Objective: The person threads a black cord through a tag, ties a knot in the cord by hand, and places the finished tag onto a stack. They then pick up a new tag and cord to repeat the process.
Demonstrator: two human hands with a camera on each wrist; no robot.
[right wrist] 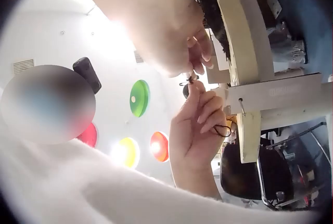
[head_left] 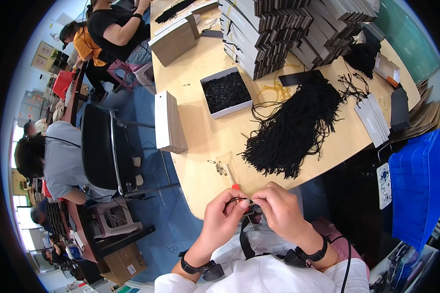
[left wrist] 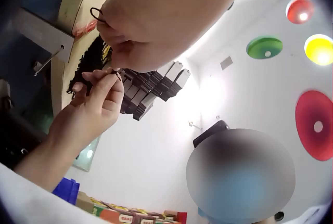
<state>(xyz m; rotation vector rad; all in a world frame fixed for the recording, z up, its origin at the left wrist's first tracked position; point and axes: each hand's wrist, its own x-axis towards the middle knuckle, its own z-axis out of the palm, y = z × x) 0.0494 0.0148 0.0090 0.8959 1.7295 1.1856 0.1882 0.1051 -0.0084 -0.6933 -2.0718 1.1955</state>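
Observation:
A thin black cord (head_left: pixel 237 198) is held between two hands just in front of the table's near edge. My left hand (head_left: pixel 221 217) pinches it between thumb and forefinger. Opposite, my right hand (head_left: pixel 281 210) pinches the cord close to the left fingertips. A small loop of the cord (right wrist: pixel 222 131) sticks out beside the left fingers in the right wrist view. The left wrist view also shows the cord loop (left wrist: pixel 96 14) by the left hand. Beyond the hands lies a thick bundle of black cords (head_left: pixel 298 127).
On the table (head_left: pixel 205 161) stand a shallow white box (head_left: pixel 230 111) of black pieces, tall stacks of grey cards (head_left: pixel 259 39) and a pale card stack (head_left: pixel 168 122). A strip with a red-orange end (head_left: pixel 235 186) is at the near edge. A blue bin (head_left: pixel 415 185) stands right; people sit left.

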